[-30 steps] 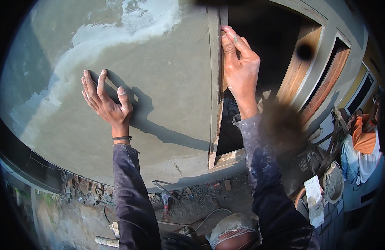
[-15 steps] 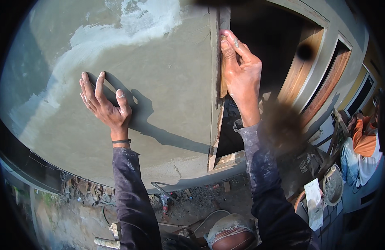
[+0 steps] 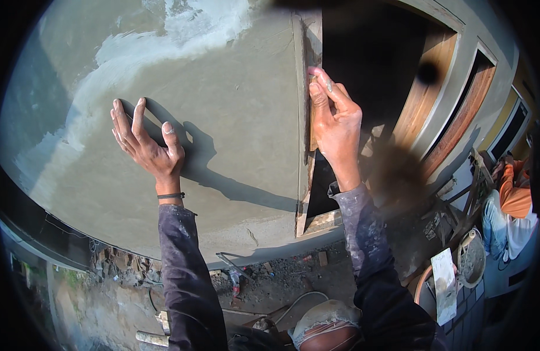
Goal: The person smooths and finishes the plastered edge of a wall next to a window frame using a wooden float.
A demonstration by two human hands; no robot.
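Right hand (image 3: 338, 124) gripping wood (image 3: 313, 139), grey wall (image 3: 240, 111)

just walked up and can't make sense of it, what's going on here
A person has both hands up at a smooth grey wall. The right hand grips a narrow wooden piece against the wall's edge, beside a dark opening. The left hand is spread open at the wall, holding nothing. Off to the right is another person in an orange-and-white top.
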